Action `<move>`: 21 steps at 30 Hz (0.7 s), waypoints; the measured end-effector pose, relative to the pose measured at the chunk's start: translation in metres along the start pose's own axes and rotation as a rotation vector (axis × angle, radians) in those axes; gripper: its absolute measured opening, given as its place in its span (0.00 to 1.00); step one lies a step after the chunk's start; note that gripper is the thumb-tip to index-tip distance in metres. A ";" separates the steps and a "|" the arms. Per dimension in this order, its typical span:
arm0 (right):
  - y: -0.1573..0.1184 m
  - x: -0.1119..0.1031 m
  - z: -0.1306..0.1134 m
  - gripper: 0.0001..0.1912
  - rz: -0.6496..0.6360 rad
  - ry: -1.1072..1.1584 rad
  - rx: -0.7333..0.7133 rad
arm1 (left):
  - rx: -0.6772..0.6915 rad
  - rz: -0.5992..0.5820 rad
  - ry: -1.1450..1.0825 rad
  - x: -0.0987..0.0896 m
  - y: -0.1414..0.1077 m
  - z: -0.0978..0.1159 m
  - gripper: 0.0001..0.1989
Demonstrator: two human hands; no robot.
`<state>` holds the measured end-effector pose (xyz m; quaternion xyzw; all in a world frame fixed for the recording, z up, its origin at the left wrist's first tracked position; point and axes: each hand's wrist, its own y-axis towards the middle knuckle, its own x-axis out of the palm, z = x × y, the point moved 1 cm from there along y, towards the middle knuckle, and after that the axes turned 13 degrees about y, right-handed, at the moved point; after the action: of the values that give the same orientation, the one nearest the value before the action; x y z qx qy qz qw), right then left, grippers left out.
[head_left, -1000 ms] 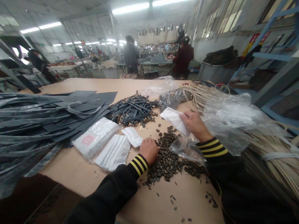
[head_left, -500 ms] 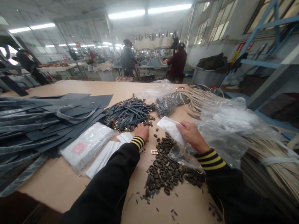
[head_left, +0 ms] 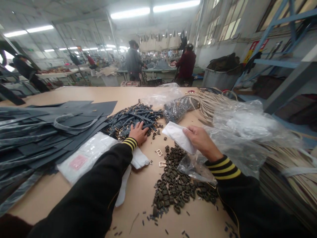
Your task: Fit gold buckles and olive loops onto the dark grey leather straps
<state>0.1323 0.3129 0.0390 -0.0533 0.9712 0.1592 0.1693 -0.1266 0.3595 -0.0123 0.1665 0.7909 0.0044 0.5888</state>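
My left hand (head_left: 139,133) rests at the near edge of a pile of dark blue straps with gold buckles (head_left: 128,117), its fingers spread and touching them. A folded white sheet (head_left: 177,135), paper or thin cloth, is pinched in my right hand (head_left: 201,140) above the table. Below it lies a heap of small dark olive loops (head_left: 170,188). Two loose rectangular metal buckles (head_left: 158,152) lie left of the heap. Another white folded piece (head_left: 140,158) sits under my left wrist, partly hidden by the sleeve.
Flat dark blue panels and wrapped strips (head_left: 81,132) cover the left side. A plastic-wrapped white packet (head_left: 86,157) lies beside them. Clear plastic bags (head_left: 247,122) and beige cords (head_left: 205,102) occupy the right. People (head_left: 133,61) stand at tables farther back.
My left hand has moved left and slightly up onto the strap pile, its fingers more spread. A second loose buckle now shows near the first. My right hand still holds the white sheet.
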 end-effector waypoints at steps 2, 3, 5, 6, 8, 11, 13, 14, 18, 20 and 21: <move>0.005 0.003 -0.004 0.15 -0.001 0.004 -0.013 | -0.007 0.009 0.013 0.006 0.009 -0.019 0.19; 0.007 0.005 -0.005 0.15 0.000 0.011 -0.020 | -0.011 0.013 0.015 0.008 0.012 -0.026 0.19; 0.011 0.007 -0.009 0.14 0.008 0.033 -0.036 | -0.027 0.024 0.015 0.012 0.015 -0.036 0.19; 0.013 0.007 -0.011 0.14 0.017 0.041 -0.044 | -0.040 0.030 0.014 0.013 0.016 -0.038 0.19; 0.016 0.006 -0.014 0.14 0.055 0.043 -0.061 | -0.071 0.048 0.009 0.013 0.017 -0.038 0.17; 0.018 0.004 -0.016 0.13 0.100 0.041 -0.069 | -0.098 0.082 -0.019 0.012 0.014 -0.029 0.16; 0.018 0.007 -0.016 0.13 0.052 0.042 -0.067 | -0.092 0.105 -0.057 0.009 0.009 -0.022 0.16; 0.017 0.009 -0.017 0.13 0.018 0.040 -0.069 | -0.087 0.115 -0.081 0.007 0.006 -0.018 0.16; 0.016 0.017 -0.023 0.12 -0.056 0.061 -0.071 | -0.071 0.144 -0.216 -0.006 -0.010 -0.002 0.16; 0.016 0.017 -0.031 0.12 -0.031 0.091 -0.103 | -0.055 0.140 -0.309 -0.016 -0.022 0.008 0.15; 0.016 0.017 -0.036 0.12 -0.009 0.098 -0.130 | -0.044 0.135 -0.358 -0.022 -0.029 0.013 0.14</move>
<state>0.1023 0.3152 0.0700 -0.0761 0.9656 0.2185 0.1184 -0.1161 0.3241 -0.0022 0.2041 0.6604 0.0315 0.7220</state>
